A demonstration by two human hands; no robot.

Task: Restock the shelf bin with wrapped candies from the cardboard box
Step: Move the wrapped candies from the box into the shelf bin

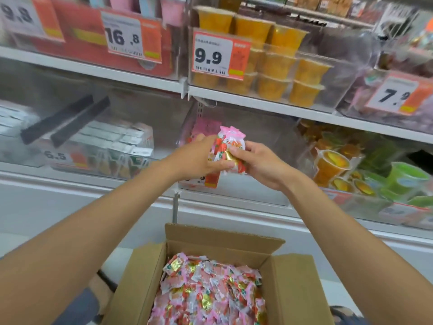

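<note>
Wrapped candies [230, 143] | seeming light, crinkly, slippery | we are cupping a loose handful, left hand [199, 158] and right hand [260, 165] fingers curled round it.

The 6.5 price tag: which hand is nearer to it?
Left. The left hand holds the wrapped candies to the right of the 6.5 price tag; the right hand is farther right, on the candies' other side.

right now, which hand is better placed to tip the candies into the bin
Likely left: the left hand wraps the candies, fingertips higher and nearer the clear bin; the right hand pinches their lower side.
</note>
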